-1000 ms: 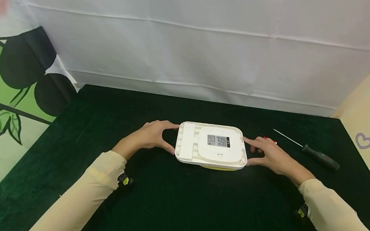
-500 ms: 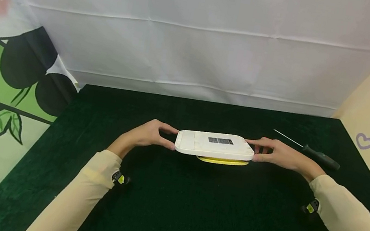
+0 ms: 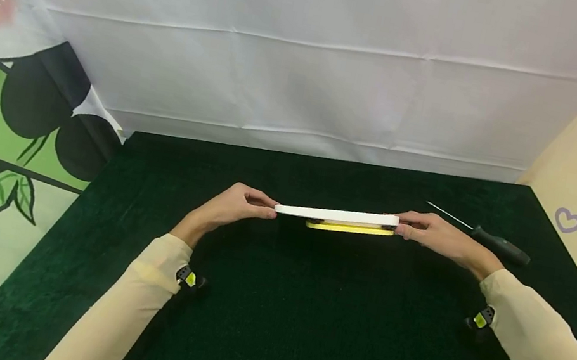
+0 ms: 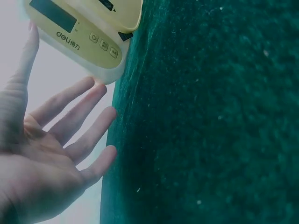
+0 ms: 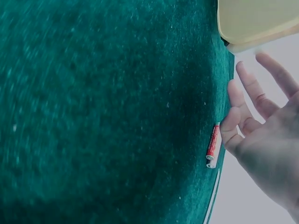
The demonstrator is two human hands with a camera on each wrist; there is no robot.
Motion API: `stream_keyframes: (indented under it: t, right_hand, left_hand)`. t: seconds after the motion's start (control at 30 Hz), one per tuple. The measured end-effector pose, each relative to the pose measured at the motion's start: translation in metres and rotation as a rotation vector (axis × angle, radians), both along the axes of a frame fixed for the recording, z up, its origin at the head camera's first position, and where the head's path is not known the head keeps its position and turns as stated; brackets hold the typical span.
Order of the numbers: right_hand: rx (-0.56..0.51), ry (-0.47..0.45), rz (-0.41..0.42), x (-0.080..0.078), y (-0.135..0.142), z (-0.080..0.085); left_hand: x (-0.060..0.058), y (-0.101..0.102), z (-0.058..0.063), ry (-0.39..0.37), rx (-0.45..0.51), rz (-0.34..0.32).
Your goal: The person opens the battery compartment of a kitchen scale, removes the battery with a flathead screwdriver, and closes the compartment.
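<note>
A white and yellow kitchen scale (image 3: 337,215) is held edge-on above the dark green cloth, its yellow platform on the lower side. My left hand (image 3: 230,208) pinches its left end between thumb and fingertips. At the other end, my right hand (image 3: 437,237) grips the scale the same way. In the left wrist view, the scale's yellow panel (image 4: 88,39) shows a dark display, three buttons and the word "deli". Part of the yellow platform (image 5: 254,21) appears at the top of the right wrist view. The scale's back is turned out of sight.
Behind my right hand, a screwdriver (image 3: 500,244) with a dark handle lies on the green cloth (image 3: 320,327). In the right wrist view, a red battery (image 5: 213,142) lies near my fingers, with a pale one beside it. A white curtain (image 3: 315,94) hangs behind the table.
The scale has tilted from its labelled underside facing up to an edge-on position. Its near edge has risen, and more of the yellow platform's rim shows. Both hands have kept their hold.
</note>
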State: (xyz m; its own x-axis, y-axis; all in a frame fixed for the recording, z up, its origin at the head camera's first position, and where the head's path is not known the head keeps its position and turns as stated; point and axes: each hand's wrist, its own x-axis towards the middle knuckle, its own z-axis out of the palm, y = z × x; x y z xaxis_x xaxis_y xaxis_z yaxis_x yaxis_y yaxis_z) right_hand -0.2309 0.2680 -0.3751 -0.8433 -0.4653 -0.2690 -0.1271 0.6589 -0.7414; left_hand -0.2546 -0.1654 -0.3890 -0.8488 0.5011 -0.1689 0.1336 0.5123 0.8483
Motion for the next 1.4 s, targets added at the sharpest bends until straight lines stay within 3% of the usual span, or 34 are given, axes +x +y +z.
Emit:
stream_keyframes:
  t: [0.17, 0.5, 0.87, 1.13, 1.4]
  right_hand:
    - [-0.020, -0.005, -0.032, -0.002, -0.002, 0.000]
    - [-0.016, -0.011, -0.022, -0.002, 0.000, -0.005]
    - [-0.071, 0.137, -0.116, -0.003, -0.011, -0.017]
    - [-0.094, 0.158, -0.163, -0.004, -0.014, -0.022]
    - [-0.155, 0.164, -0.178, -0.006, -0.020, -0.021]
  left_hand:
    - [0.000, 0.001, -0.003, -0.003, 0.061, 0.048]
    - [0.001, 0.004, -0.008, -0.027, 0.156, 0.067]
    - [-0.001, 0.009, -0.012, 0.003, 0.190, 0.069]
    - [-0.001, 0.017, -0.009, 0.069, 0.148, 0.091]
    - [0.002, 0.025, -0.008, 0.155, 0.065, 0.189]
